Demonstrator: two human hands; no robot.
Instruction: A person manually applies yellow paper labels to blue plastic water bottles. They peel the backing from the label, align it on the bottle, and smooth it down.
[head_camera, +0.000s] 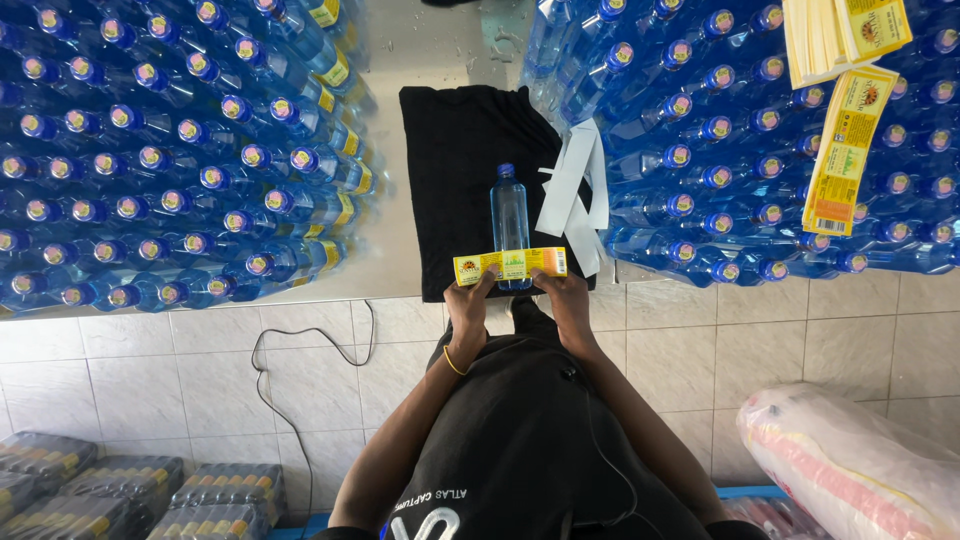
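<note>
A clear bottle with a blue cap lies flat on the black cloth. A yellow label crosses its bottom end.

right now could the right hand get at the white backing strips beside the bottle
Probably yes. The right hand sits at the yellow label on the bottle, and the white backing strips lie just beyond it on the black cloth, with nothing between. It would have to release the label first.

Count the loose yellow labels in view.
3, maybe more: one yellow label across the lying bottle, held by both hands; one strip on the right bottles; a stack above, count hidden.
</note>
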